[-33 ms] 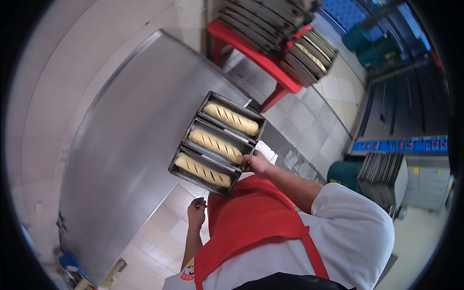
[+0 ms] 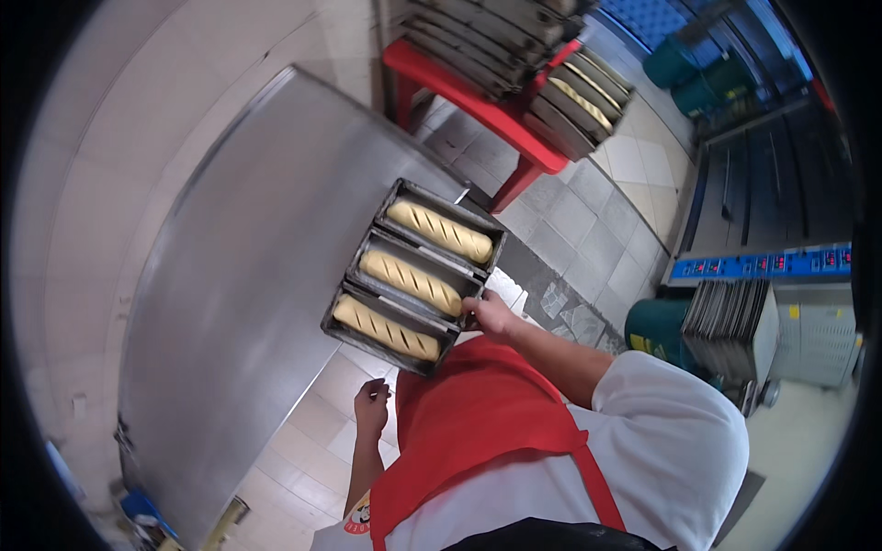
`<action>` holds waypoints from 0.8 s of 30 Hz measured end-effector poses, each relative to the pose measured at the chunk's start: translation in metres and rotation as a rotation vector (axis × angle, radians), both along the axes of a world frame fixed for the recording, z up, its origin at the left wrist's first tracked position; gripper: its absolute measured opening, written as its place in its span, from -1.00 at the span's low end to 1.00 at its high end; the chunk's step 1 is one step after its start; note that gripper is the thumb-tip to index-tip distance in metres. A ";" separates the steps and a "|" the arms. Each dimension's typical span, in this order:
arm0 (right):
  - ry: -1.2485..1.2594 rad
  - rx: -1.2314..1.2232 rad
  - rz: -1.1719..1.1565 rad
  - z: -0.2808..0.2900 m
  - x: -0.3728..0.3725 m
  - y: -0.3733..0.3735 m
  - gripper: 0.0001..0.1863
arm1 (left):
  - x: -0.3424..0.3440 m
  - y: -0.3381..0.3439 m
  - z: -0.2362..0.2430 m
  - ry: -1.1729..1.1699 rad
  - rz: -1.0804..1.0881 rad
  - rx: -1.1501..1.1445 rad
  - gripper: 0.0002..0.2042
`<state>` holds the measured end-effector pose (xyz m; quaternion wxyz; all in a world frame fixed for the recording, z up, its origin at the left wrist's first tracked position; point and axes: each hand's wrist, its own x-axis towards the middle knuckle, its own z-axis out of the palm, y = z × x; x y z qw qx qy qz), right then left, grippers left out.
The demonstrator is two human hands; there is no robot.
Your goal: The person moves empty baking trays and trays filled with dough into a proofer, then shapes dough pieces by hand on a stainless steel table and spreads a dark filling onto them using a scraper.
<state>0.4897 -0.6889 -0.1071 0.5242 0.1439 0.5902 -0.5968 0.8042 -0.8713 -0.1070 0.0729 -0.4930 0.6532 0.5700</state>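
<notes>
A dark metal strap of three joined loaf tins (image 2: 366,273) is in my right hand (image 2: 491,315), gripped by its right edge beside the middle tin. In each tin lies a pale raw dough loaf with slanting slashes: the top loaf (image 2: 439,230), the middle loaf (image 2: 409,281) and the bottom loaf (image 2: 386,328). My left hand (image 2: 371,409) hangs below the tins, apart from them. Its fingers are loosely bent with gaps between them, and nothing shows in them.
A steel worktable (image 2: 230,257) spreads at left. Beyond stands a red stool (image 2: 478,106) stacked with tins (image 2: 469,46); more dough-filled tins (image 2: 579,106) sit beside it. At right are a deck oven (image 2: 763,211), stacked trays (image 2: 726,321) and a green bin (image 2: 657,331).
The surroundings have shifted slightly in the view, with the stool and far tins a little further left. My hands and the held tins keep nearly the same place.
</notes>
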 end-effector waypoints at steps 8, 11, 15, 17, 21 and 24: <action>-0.127 -0.227 -0.548 0.030 0.022 0.170 -0.60 | -0.064 0.042 -0.080 -0.164 -0.322 0.033 -0.76; -0.058 -0.252 -0.689 0.072 -0.006 0.237 -0.61 | -0.129 0.075 -0.096 -0.100 -0.360 0.044 -0.75; 0.036 -0.226 -0.929 0.067 -0.061 0.350 -0.64 | -0.304 0.186 -0.048 0.067 -0.252 0.345 -0.76; 0.112 -0.242 -1.043 0.062 -0.097 0.401 -0.68 | -0.395 0.246 -0.032 0.215 -0.249 0.500 -0.74; 0.277 -0.312 -1.210 0.067 -0.190 0.499 -0.73 | -0.577 0.356 -0.011 0.508 -0.173 0.692 -0.65; 0.359 -0.364 -1.280 0.078 -0.266 0.566 -0.71 | -0.719 0.398 -0.013 0.666 0.076 0.808 -0.48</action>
